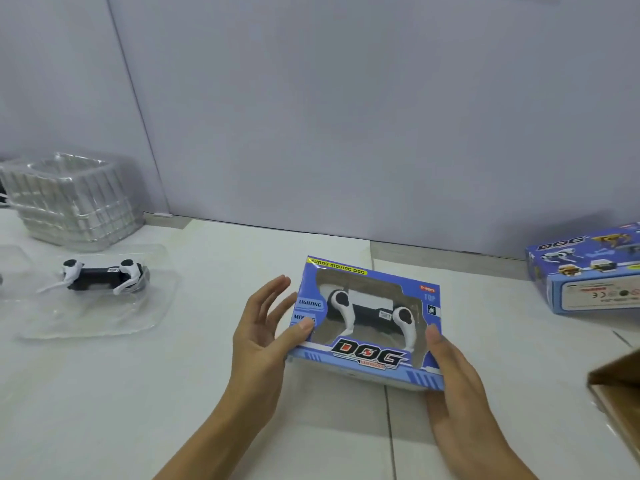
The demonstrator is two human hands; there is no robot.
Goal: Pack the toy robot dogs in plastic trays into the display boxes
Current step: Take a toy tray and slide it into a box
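Blue display box with a black-and-white toy robot dog behind its window sits centre, held from both sides: left hand thumb on its left face, fingers spread wide, right hand gripping the near-right corner. Far left, second dog lies in a clear plastic tray near stacked empty trays; another box lies far right, cardboard carton at the right edge.
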